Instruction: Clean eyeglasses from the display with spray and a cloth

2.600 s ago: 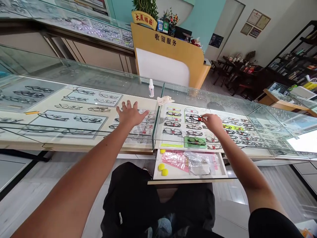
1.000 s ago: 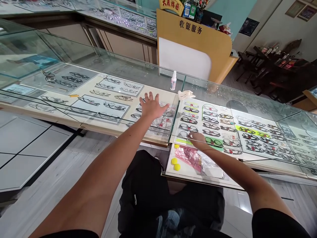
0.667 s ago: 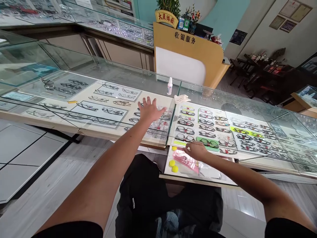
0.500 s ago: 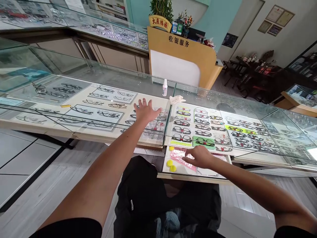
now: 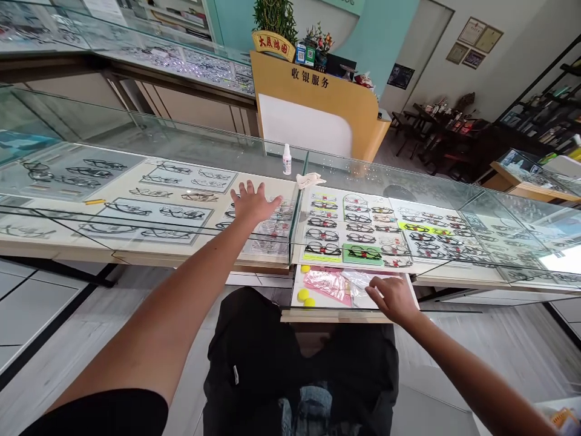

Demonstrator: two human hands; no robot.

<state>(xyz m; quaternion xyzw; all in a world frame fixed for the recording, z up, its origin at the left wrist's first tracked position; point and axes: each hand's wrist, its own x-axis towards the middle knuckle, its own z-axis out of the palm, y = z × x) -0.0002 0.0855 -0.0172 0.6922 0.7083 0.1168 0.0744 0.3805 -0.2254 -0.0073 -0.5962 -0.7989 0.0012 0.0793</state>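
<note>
My left hand lies palm down with fingers spread on the glass top of the display counter, above rows of eyeglasses. Below the glass edge on the right, a shallow drawer is pulled out. Over its right part is my right hand, fingers curled together at the edge of a clear plastic bag. Whether the fingertips pinch the bag is not plain. Left of it in the drawer lie a pink printed packet and several yellow round pieces.
A white spray bottle and a crumpled white cloth rest on the glass near its joint. A wooden cashier desk stands beyond the counter. My legs in black trousers are close to the drawer front.
My right hand has moved right across the drawer, away from the pink packet, uncovering the clear plastic bag. My left hand stays spread on the glass. The view has shifted slightly right.
</note>
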